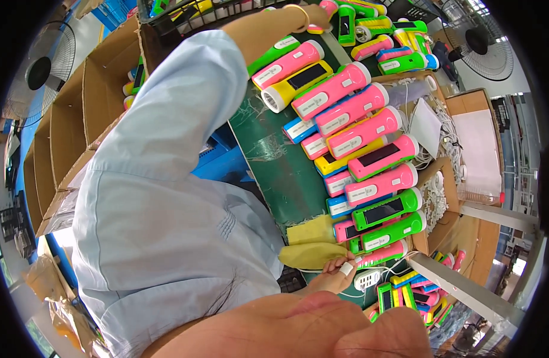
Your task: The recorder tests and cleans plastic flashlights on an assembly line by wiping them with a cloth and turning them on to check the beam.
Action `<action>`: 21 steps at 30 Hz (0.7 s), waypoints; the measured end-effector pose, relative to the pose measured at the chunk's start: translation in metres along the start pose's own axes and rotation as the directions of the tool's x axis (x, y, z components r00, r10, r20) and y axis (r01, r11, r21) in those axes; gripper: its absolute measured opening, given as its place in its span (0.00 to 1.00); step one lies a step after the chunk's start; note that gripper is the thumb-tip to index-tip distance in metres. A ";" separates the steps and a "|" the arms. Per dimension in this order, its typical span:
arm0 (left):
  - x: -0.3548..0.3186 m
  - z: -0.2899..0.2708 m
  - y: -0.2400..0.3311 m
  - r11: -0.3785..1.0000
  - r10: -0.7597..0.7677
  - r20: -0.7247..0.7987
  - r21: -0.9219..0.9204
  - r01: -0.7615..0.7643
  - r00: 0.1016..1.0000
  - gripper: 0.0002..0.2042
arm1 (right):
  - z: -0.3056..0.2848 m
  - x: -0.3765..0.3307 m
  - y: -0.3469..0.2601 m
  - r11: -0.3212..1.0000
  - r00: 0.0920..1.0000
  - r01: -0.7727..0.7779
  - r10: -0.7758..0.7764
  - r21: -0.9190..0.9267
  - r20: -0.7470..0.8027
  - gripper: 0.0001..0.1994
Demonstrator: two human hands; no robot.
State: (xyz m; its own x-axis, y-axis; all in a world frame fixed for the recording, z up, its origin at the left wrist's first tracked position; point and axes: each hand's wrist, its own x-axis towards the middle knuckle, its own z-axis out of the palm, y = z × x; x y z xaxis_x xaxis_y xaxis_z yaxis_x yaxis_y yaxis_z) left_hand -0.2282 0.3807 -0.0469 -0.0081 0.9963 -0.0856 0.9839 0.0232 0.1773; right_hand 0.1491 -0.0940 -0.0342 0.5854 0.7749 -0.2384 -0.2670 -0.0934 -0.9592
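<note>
My left hand (pixel 318 18) is stretched out at the top, a bangle on its wrist. It appears closed round a pink flashlight (pixel 328 6), whose ends show on both sides of the fingers. Lower down, my right hand (pixel 336 270) has its fingers drawn together at the tail of a pink-and-green flashlight (pixel 383 255). A small white piece (pixel 346 268) shows at those fingers; whether it is tape or a plug I cannot tell. Pink, green, yellow and blue flashlights (pixel 367 136) lie stacked in a long row between my hands, several with dark panels.
Beside my right hand are a white power strip (pixel 367 279) with cables and a yellow-green cloth (pixel 313 255). Cartons of white cords (pixel 437 191) stand beyond the row on the green table (pixel 274 188). A black crate (pixel 194 21) and fans (pixel 477 42) are farther off.
</note>
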 end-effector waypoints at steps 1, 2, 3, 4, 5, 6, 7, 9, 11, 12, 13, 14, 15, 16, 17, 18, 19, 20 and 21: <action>-0.005 0.014 0.027 0.951 -0.273 -0.212 0.086 0.296 0.938 0.20 | 0.003 0.000 -0.002 1.000 1.000 -0.011 0.011 -0.027 -0.008 0.14; -0.002 0.014 0.016 0.971 -0.238 -0.225 -0.089 0.223 0.945 0.20 | 0.008 -0.002 -0.004 0.999 1.000 0.025 -0.025 -0.028 0.007 0.19; -0.002 0.010 -0.006 0.956 -0.209 -0.247 -0.257 0.144 0.946 0.19 | 0.010 -0.003 -0.006 0.999 1.000 0.027 -0.027 -0.025 0.010 0.19; -0.005 0.000 -0.014 0.988 -0.108 -0.288 -0.139 0.070 0.952 0.19 | 0.011 -0.005 -0.007 0.996 0.998 0.067 -0.066 -0.053 0.018 0.20; -0.010 -0.007 -0.016 0.989 0.028 -0.283 0.146 0.014 0.959 0.19 | 0.010 -0.006 -0.008 0.991 0.994 0.107 -0.105 -0.080 0.028 0.22; -0.035 -0.028 0.002 0.905 0.173 -0.237 0.420 -0.060 0.956 0.20 | 0.007 -0.007 -0.007 0.993 0.995 0.093 -0.091 -0.071 0.032 0.20; -0.076 -0.038 0.026 0.944 -0.135 -0.477 -0.327 -0.033 0.868 0.22 | 0.003 -0.006 -0.005 0.994 0.996 0.090 -0.090 -0.069 0.011 0.20; -0.123 -0.064 0.038 0.927 0.114 -0.555 -0.239 -0.290 0.824 0.24 | -0.004 -0.006 -0.004 0.993 0.987 0.083 -0.070 -0.088 0.143 0.17; -0.173 -0.075 0.061 0.835 0.309 -0.675 -0.146 -0.531 0.670 0.24 | -0.004 -0.002 -0.009 0.973 0.949 0.191 -0.149 -0.131 0.276 0.14; -0.200 -0.078 0.069 0.772 0.427 -0.693 -0.054 -0.633 0.581 0.24 | 0.002 0.003 -0.011 0.958 0.925 0.246 -0.186 -0.148 0.330 0.14; -0.225 -0.081 0.078 0.688 0.537 -0.698 0.036 -0.725 0.475 0.24 | 0.009 0.007 -0.017 0.925 0.882 0.346 -0.262 -0.160 0.391 0.12; -0.253 -0.088 0.080 0.642 0.624 -0.652 0.115 -0.758 0.430 0.26 | 0.024 0.013 -0.025 0.895 0.869 0.399 -0.299 -0.200 0.393 0.13; -0.264 -0.077 0.085 0.666 0.684 -0.510 0.144 -0.732 0.521 0.30 | 0.030 0.015 -0.031 0.864 0.850 0.453 -0.345 -0.220 0.398 0.16; -0.271 -0.069 0.099 0.538 0.712 -0.690 0.412 -0.736 0.135 0.22 | 0.036 0.022 -0.036 0.828 0.815 0.519 -0.404 -0.213 0.416 0.22; -0.286 -0.065 0.112 0.489 0.781 -0.599 0.413 -0.768 0.175 0.24 | 0.043 0.026 -0.043 0.836 0.782 0.535 -0.435 -0.122 0.446 0.31; -0.301 -0.052 0.124 0.493 0.790 -0.583 0.414 -0.765 0.193 0.30 | 0.049 0.034 -0.044 0.805 0.731 0.589 -0.494 -0.070 0.470 0.40; -0.315 -0.044 0.134 0.466 0.800 -0.554 0.333 -0.820 0.230 0.29 | 0.057 0.035 -0.049 0.795 0.707 0.606 -0.546 0.012 0.450 0.45; -0.325 -0.036 0.145 0.452 0.792 -0.560 0.268 -0.850 0.245 0.29 | 0.056 0.036 -0.051 0.788 0.698 0.613 -0.574 0.057 0.428 0.46; -0.332 -0.029 0.149 0.455 0.777 -0.567 0.208 -0.866 0.272 0.30 | 0.062 0.033 -0.055 0.790 0.691 0.610 -0.566 0.057 0.450 0.44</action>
State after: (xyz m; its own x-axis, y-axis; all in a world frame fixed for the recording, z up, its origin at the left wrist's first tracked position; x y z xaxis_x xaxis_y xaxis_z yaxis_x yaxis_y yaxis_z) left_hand -0.0836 0.0562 0.0359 0.6613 0.3363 0.6705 0.4918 -0.8693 -0.0491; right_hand 0.1362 -0.0245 0.0198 0.2106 0.8696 0.4466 0.1028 0.4347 -0.8947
